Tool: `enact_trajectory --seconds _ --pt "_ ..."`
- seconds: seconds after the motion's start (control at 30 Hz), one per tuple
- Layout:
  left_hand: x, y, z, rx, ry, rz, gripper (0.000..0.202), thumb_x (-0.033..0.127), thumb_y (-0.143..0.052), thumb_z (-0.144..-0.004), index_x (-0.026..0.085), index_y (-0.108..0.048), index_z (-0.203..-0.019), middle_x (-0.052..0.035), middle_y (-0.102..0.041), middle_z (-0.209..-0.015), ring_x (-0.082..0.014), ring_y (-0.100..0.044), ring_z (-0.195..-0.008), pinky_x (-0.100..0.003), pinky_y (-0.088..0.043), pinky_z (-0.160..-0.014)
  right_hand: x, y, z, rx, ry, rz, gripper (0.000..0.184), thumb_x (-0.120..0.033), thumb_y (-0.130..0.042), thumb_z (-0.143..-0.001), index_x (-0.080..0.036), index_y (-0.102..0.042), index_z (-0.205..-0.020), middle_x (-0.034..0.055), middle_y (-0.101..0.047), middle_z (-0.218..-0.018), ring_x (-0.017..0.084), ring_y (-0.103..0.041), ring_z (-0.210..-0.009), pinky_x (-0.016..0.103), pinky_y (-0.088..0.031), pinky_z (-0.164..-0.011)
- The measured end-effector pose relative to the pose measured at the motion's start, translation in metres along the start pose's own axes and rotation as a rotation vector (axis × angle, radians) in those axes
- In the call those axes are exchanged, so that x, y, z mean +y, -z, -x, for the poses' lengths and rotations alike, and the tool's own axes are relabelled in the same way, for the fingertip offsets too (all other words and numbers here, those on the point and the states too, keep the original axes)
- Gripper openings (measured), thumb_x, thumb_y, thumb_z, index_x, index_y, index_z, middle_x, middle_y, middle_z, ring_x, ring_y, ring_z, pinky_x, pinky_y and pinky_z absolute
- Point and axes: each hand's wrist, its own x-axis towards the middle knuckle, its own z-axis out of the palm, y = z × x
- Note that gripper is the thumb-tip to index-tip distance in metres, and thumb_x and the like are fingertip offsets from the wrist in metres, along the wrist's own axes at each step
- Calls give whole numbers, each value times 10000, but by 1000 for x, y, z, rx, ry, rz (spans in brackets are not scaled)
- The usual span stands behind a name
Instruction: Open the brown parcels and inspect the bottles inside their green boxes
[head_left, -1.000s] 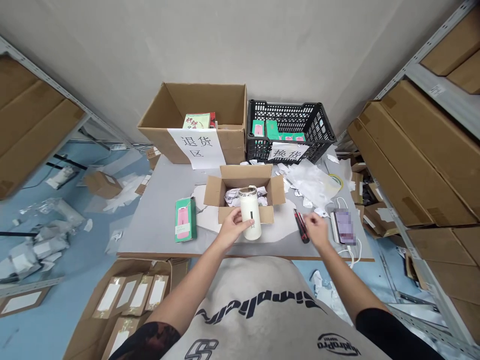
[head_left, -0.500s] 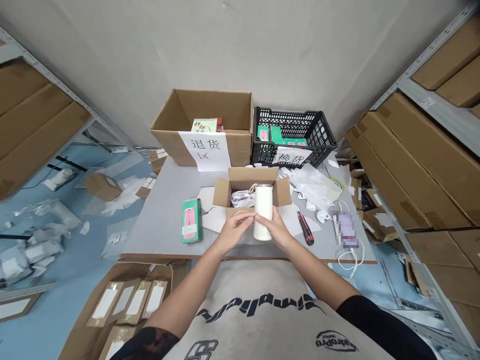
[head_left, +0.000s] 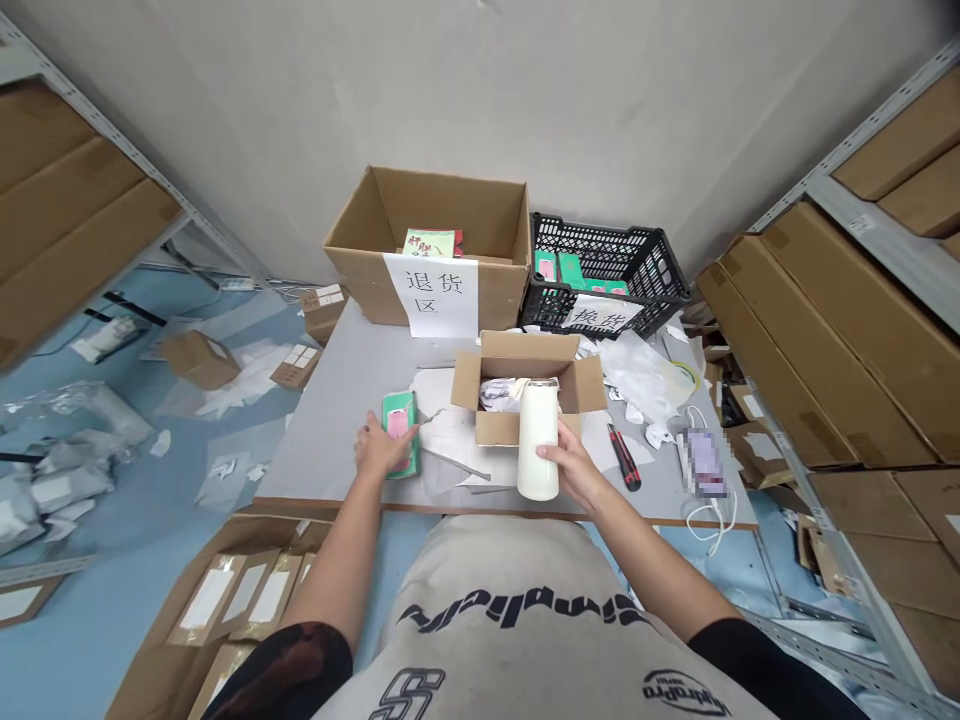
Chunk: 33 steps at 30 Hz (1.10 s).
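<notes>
My right hand [head_left: 574, 468] is wrapped round a white cylindrical flask [head_left: 538, 440] and holds it upright above the grey table's [head_left: 337, 400] front edge. My left hand [head_left: 381, 448] rests on a green retail box with a pink picture [head_left: 401, 432], fingers curled over its near end. Just behind the flask stands a small open cardboard box [head_left: 525, 385] with crumpled white paper inside.
A red and black utility knife [head_left: 624, 458] lies right of the flask, a phone on a white cable [head_left: 705, 465] further right. At the back stand a large labelled carton [head_left: 435, 250] and a black crate [head_left: 607, 270]. Shelves with cartons flank both sides; boxes lie on the floor.
My left hand left the flask and moved left onto the green box. My right hand came off the table by the knife and now holds the flask alone.
</notes>
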Motion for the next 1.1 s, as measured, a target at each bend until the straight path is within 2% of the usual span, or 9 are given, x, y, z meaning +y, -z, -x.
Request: enact_trajectory --seconds 0.07,0.13,0.27,0.47,0.67,0.8,0.9,1.0,1.1 --pt "-13 -6 -9 -155 50 40 1158 608 -765 -597 98 -235 -1492 -298 -435 -1421 -470 -458 -1297 -569 -373 -1032 9 -9 0 16 -13 -6 552 -261 -781 -607 -275 -608 -1131 12 -688 -980 239 -614 -905 331 -484 -759" --pt "-22 -10 -10 -206 55 116 1067 559 -771 -609 109 -289 -1447 -277 -523 -1343 -451 -524 -1239 -555 -404 -1004 17 -18 -2 38 -18 -2 582 -238 -771 -587 -280 -604 -1142 13 -688 -992 251 -612 -928 347 -488 -778" --pt "-36 -10 4 -188 -43 244 769 481 -723 -688 189 -397 -1321 -140 -624 -1205 -316 -626 -1110 -432 -483 -944 28 -35 -7 62 8 32 643 -185 -775 -535 -272 -600 -1148 18 -687 -1046 265 -605 -987 368 -488 -833" --pt "-48 -30 45 -141 -543 498 862 414 -784 -645 183 -380 -1371 -134 -509 -1315 -291 -492 -1273 -422 -390 -1082 32 -65 -15 75 68 22 606 -181 -789 -509 -254 -608 -1084 30 -701 -1045 281 -618 -995 414 -498 -873" --pt "-66 -59 68 -141 -528 528 792 353 -781 -673 199 -440 -1371 -140 -549 -1285 -313 -513 -1240 -481 -392 -1063 22 -84 -16 7 120 30 589 -215 -787 -543 -235 -633 -1112 54 -725 -1051 317 -632 -1038 468 -492 -905" --pt "-80 -50 62 -172 -613 446 818 218 -783 -597 196 -477 -1355 -145 -546 -1308 -330 -490 -1264 -496 -362 -1086 18 -85 -18 37 177 84 582 -268 -799 -587 -239 -624 -1141 65 -725 -1057 321 -631 -1055 492 -487 -926" --pt "-82 -34 51 -320 -699 391 850 168 -776 -541 192 -511 -1348 -147 -547 -1335 -338 -479 -1284 -502 -345 -1098 23 -86 -22 68 189 131 609 -276 -822 -576 -251 -610 -1146 59 -720 -1055 303 -632 -1030 490 -486 -926" --pt "-73 -18 38 -502 -744 392 843 191 -779 -553 217 -529 -1358 -134 -576 -1345 -332 -512 -1268 -497 -354 -1093 30 -87 -24 57 143 174 635 -273 -847 -540 -255 -606 -1127 50 -718 -1022 292 -636 -984 485 -497 -895" --pt "-55 -6 27 -583 -781 426 747 219 -770 -594 248 -589 -1317 -107 -626 -1313 -323 -547 -1241 -476 -372 -1087 35 -85 -25 26 99 222 624 -271 -862 -511 -246 -613 -1083 47 -716 -992 292 -636 -967 484 -497 -891"
